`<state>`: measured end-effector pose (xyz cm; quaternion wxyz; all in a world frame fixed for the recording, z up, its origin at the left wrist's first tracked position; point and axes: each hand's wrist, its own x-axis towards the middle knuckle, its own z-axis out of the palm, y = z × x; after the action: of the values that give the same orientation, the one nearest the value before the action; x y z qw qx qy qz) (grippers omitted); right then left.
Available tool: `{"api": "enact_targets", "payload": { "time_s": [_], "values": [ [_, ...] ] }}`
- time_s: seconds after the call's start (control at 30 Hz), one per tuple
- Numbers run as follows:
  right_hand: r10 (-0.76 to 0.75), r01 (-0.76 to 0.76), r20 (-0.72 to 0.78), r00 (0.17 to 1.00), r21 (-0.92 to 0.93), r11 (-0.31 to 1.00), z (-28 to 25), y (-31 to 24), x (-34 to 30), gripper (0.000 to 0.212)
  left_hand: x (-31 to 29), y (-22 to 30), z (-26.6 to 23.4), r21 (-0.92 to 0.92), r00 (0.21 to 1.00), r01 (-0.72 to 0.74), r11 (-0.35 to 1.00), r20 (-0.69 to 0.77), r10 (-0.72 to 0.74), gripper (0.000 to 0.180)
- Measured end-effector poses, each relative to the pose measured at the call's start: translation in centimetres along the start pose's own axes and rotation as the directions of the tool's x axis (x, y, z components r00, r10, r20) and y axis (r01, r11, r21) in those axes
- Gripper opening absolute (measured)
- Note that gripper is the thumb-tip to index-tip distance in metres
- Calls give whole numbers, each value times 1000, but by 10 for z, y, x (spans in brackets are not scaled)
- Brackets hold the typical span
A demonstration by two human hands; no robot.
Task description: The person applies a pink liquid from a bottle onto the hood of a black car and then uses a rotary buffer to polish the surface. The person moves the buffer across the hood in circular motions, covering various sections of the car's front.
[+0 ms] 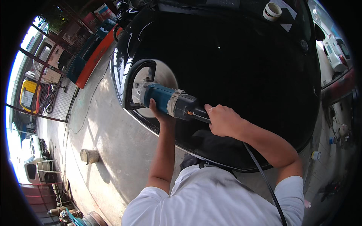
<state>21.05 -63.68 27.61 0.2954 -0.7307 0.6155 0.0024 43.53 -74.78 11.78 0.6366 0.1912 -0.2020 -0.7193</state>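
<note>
A teal and black power polisher (161, 97) lies across the left part of a glossy black car panel (241, 67). Its round pale pad (167, 75) rests at the panel's curved left edge, and a black loop handle (130, 84) juts from its head. My left hand (160, 113) holds the body from below near the head; its thumb shows, while the other fingers are hidden under the tool. My right hand (225, 119) is closed around the rear handle. Tape is wrapped around the middle of the body. A black power cord (260, 169) passes under my right forearm.
A whitish tub (272, 12) stands on dark bodywork at the far right, beside pale sheets. On the concrete floor (120, 150) to the left is a round can (89, 156). An orange and teal panel (94, 56) lies beyond, near a metal fence. White cars stand farther off.
</note>
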Motion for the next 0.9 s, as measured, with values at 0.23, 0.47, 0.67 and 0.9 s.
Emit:
{"api": "enact_targets", "payload": {
  "time_s": [0.23, 0.47, 0.67, 0.9],
  "values": [
    [189, -184, -179, 966, 43, 982, -44, -32, 102, 41, 163, 28, 41, 2, 995, -1, 1000, 99, 1, 76],
    [257, -241, -224, 940, 99, 966, -54, -46, 147, 42, 224, 35, 39, 1, 987, 32, 999, 157, -32, 74],
    [177, -173, -199, 964, 39, 984, -42, -34, 132, 41, 193, 34, 23, -12, 991, -71, 997, 116, 72, 73],
    [32, -32, -22, 999, 6, 999, -23, -44, 97, 47, 104, 58, -23, 31, 993, -116, 993, -18, 117, 80]
  ]
}}
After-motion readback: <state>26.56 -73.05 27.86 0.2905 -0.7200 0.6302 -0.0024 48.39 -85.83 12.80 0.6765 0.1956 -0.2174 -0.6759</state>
